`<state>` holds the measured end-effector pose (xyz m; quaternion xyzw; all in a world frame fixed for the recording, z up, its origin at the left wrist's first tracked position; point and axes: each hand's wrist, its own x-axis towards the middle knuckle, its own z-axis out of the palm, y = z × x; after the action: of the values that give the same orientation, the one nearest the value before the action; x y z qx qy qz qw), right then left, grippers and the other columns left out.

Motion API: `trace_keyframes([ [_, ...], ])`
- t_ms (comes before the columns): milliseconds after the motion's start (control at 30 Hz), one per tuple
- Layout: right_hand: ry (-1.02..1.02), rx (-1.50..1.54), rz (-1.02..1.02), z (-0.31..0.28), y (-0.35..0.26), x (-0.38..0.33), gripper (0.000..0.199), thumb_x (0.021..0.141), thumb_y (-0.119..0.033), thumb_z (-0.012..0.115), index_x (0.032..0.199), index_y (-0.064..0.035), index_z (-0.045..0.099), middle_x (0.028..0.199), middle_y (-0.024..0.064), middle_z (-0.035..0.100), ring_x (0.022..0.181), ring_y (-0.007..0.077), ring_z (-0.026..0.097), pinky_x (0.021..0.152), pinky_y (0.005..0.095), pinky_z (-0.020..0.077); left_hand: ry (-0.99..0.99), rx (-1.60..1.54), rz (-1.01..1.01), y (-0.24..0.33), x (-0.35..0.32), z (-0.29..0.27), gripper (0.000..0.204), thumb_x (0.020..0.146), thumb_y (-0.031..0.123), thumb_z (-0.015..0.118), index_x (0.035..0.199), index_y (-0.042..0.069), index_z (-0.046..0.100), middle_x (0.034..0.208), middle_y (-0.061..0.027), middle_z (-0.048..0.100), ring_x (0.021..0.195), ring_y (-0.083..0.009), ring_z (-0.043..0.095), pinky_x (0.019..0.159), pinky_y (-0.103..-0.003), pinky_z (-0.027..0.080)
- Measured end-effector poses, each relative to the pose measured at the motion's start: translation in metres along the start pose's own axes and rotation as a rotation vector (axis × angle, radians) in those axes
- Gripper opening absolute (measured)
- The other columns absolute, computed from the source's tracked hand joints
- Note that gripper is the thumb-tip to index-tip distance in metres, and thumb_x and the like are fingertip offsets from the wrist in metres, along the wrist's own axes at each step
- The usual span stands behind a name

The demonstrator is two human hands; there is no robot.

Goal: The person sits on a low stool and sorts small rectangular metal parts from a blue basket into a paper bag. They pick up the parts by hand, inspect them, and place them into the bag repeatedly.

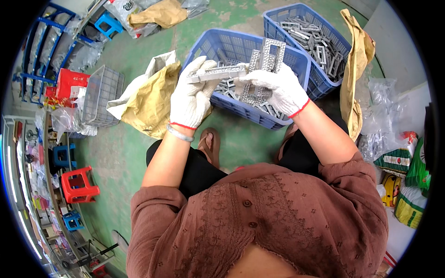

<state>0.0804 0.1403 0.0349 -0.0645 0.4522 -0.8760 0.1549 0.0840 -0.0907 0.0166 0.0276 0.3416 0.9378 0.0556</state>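
Green painted floor [125, 153], worn in patches, fills the scene, with shelving along the left edge and bags piled at the right. Just beyond the person's knees stands a blue plastic crate [296, 69] with perforated walls; only a shallow layer of grey metal frame parts lies in its bottom. Touching it on the far right is a second blue crate [278, 18], heaped much fuller with the same kind of grey metal parts [315, 41]. A brown paper sack [150, 102] lies crumpled on the floor left of the near crate, and a tall brown sack [354, 69] stands right of the far one. Farther left, an empty grey wire basket [104, 92] rests on the floor, and a red plastic stool [79, 185] stands near the shelving.

Both hands wear white knitted gloves and hover above the near crate. The left hand [190, 99] has its fingers [204, 69] curled around a long grey metal bar [222, 72], held level. The right hand [278, 88] has its fingers [252, 83] pressed around a stack of rectangular metal frames [269, 55], held upright and just beside the bar's right end.
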Motion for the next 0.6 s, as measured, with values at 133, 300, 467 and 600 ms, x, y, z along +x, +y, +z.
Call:
trace_keyframes([
  [133, 0.015, -0.069, 0.011, 0.0, 0.003, -0.002, 0.021, 0.084, 0.0, 0.07, 0.105, 0.0004, 0.066, 0.093, 0.0107, 0.072, 0.081, 0.0192, 0.07, 0.073, 0.032, 0.057, -0.091, -0.004, -0.054, -0.001, 0.001, -0.009, 0.06, 0.089, -0.006, 0.06, 0.145, -0.002, 0.04, 0.142, -0.0249, 0.049, 0.133, -0.0372, 0.05, 0.115, -0.048, 0.042],
  [300, 0.043, -0.113, -0.006, 0.001, 0.008, -0.004, 0.024, 0.084, 0.0, 0.072, 0.108, -0.0008, 0.066, 0.094, 0.0094, 0.072, 0.081, 0.017, 0.069, 0.074, 0.0303, 0.0561, -0.123, 0.054, -0.059, -0.004, -0.004, -0.006, 0.068, 0.088, -0.005, 0.063, 0.149, 0.003, 0.035, 0.147, -0.0251, 0.046, 0.135, -0.0365, 0.048, 0.116, -0.046, 0.041],
  [467, 0.02, -0.114, -0.079, 0.002, 0.016, -0.002, 0.031, 0.084, 0.001, 0.074, 0.113, -0.0014, 0.064, 0.1, 0.0081, 0.071, 0.086, 0.0153, 0.068, 0.077, 0.0307, 0.0561, -0.156, -0.051, -0.084, -0.003, 0.001, -0.01, 0.074, 0.086, -0.008, 0.062, 0.151, 0.01, 0.032, 0.148, -0.0253, 0.044, 0.135, -0.0381, 0.048, 0.114, -0.048, 0.042],
  [600, 0.004, -0.286, -0.096, 0.013, 0.009, -0.009, 0.035, 0.082, -0.001, 0.078, 0.114, -0.0014, 0.064, 0.104, 0.0065, 0.07, 0.089, 0.0136, 0.067, 0.078, 0.0297, 0.0556, -0.211, -0.138, -0.095, -0.001, 0.004, -0.013, 0.076, 0.084, -0.011, 0.06, 0.151, 0.014, 0.034, 0.149, -0.0251, 0.043, 0.135, -0.0394, 0.048, 0.113, -0.049, 0.043],
])
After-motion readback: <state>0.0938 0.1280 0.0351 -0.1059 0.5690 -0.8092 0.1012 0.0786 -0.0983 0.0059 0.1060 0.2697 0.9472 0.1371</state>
